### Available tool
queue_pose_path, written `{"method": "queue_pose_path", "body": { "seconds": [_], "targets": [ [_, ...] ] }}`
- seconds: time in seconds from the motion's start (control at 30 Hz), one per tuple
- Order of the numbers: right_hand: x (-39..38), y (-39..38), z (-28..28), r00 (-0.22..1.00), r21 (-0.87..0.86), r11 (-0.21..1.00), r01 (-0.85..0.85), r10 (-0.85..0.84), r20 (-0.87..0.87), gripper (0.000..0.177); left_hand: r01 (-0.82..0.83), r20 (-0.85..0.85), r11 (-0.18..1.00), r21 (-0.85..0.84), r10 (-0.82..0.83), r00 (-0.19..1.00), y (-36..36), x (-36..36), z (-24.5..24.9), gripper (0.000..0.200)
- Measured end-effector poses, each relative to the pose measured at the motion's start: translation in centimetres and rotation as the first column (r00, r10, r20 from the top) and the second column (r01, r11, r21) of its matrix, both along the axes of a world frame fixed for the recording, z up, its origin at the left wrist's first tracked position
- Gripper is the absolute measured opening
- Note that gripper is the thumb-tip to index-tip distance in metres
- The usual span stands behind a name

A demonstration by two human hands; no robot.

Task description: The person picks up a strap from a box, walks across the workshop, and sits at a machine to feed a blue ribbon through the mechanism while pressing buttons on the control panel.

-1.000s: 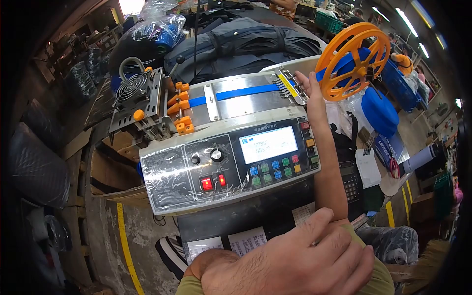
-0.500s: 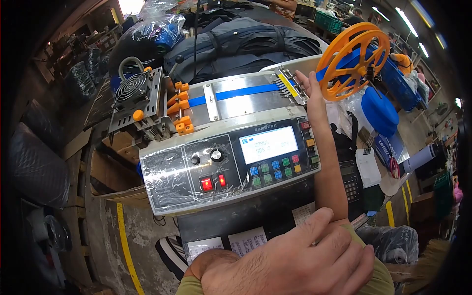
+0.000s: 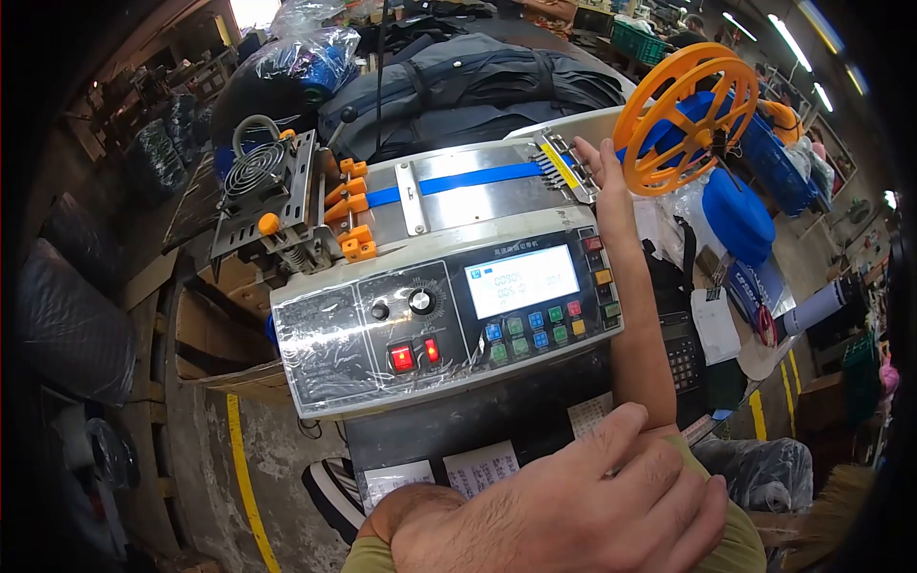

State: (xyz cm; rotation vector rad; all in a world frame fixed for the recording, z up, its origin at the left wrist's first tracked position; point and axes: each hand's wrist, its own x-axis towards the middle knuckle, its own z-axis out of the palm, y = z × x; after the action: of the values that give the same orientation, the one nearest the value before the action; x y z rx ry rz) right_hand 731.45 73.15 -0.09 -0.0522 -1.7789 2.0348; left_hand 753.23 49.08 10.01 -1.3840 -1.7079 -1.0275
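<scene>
My right hand (image 3: pixel 606 177) reaches to the far right end of a tabletop strap-cutting machine (image 3: pixel 358 325), fingers stretched out beside the metal strap guide (image 3: pixel 565 167). A blue strap (image 3: pixel 478 179) runs flat from that guide, under a metal bar, to the orange guides (image 3: pixel 349 205) on the left. Just right of my fingers stands an orange reel (image 3: pixel 688 119) with blue strap on it. In the foreground my left hand (image 3: pixel 573 501) lies across my lap near my right elbow, fingers curled in; I cannot tell whether it holds anything.
The machine's lit screen (image 3: pixel 522 280), coloured buttons and red switches face me. Paper slips (image 3: pixel 480 468) lie on the black surface in front. A calculator (image 3: pixel 680 353) and a blue strap roll (image 3: pixel 737 218) sit to the right. An open cardboard box (image 3: pixel 215 329) is at left.
The orange reel has turned, its spokes now at a different angle. Figures on the screen look different. Both hands stay in place.
</scene>
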Motion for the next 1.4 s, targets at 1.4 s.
{"method": "queue_pose_path", "body": {
  "seconds": [1.4],
  "targets": [
    [-0.62, 0.56, -0.67, 1.000, -0.008, 1.000, 0.019, -0.019, -0.015, 0.081, 0.012, 0.016, 1.000, -0.011, -0.011, 1.000, -0.02, 0.29, 0.24, 0.008]
  ]
}}
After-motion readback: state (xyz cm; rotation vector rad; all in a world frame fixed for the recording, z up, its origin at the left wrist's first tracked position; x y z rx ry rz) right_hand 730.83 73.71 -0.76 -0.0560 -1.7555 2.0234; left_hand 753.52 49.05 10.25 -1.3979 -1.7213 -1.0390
